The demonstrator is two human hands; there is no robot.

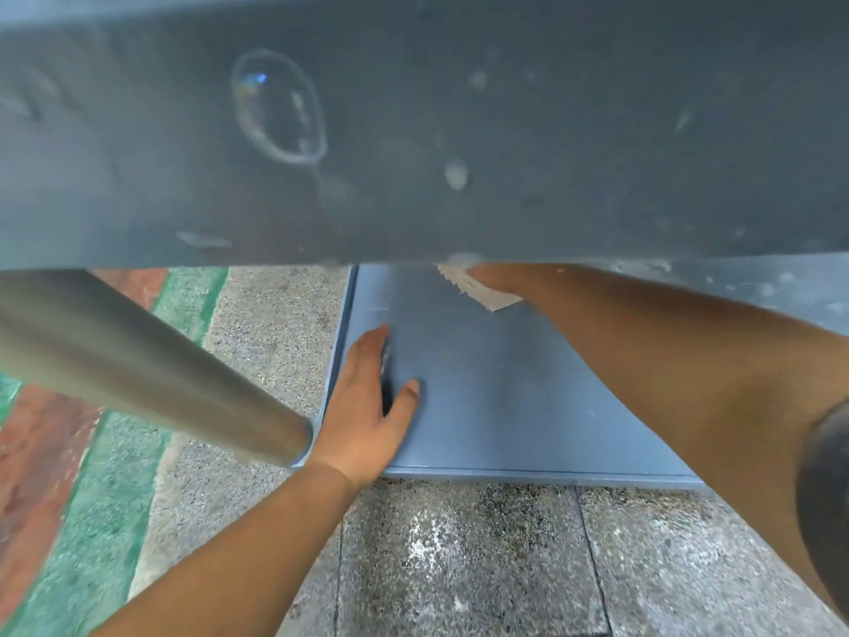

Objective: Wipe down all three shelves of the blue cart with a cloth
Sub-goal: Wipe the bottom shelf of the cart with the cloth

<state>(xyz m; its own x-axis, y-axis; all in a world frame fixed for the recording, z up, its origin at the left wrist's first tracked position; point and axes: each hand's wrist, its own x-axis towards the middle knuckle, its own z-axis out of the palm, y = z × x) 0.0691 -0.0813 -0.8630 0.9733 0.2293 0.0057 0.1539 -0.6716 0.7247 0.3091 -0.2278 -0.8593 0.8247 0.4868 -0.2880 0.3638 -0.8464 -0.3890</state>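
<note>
From the head camera, looking steeply down, the blue cart (528, 476) fills most of the view. One upper shelf (505, 131) spans the whole top half, close to the lens and blurred. Its dull blue surface is speckled with pale spots and carries a soap bubble (278, 105) left of centre.

Below it lies the lower shelf (505, 397), a shallow blue tray with a low raised rim along its left and front sides. A round metal post (138, 356) runs down from the left to the tray's front left corner.

In this tray lies the cloth (482, 294), a beige rag with a frayed edge. It sits far back, half hidden under the upper shelf's edge.

The right hand (494, 275) rests on the cloth, its forearm reaching in diagonally from the right. The fingers are covered by the shelf above, so I cannot tell whether they grip the cloth or only press on it.

The left hand (367, 406) lies flat on the tray floor just inside the left rim, well apart from the cloth. Its fingers are straight and together, the thumb is spread, and it holds nothing.

The cart stands on a speckled stone floor (459, 558) with tile joints. At the left the floor bears a green painted stripe (105, 498) and a red one (32, 452).
</note>
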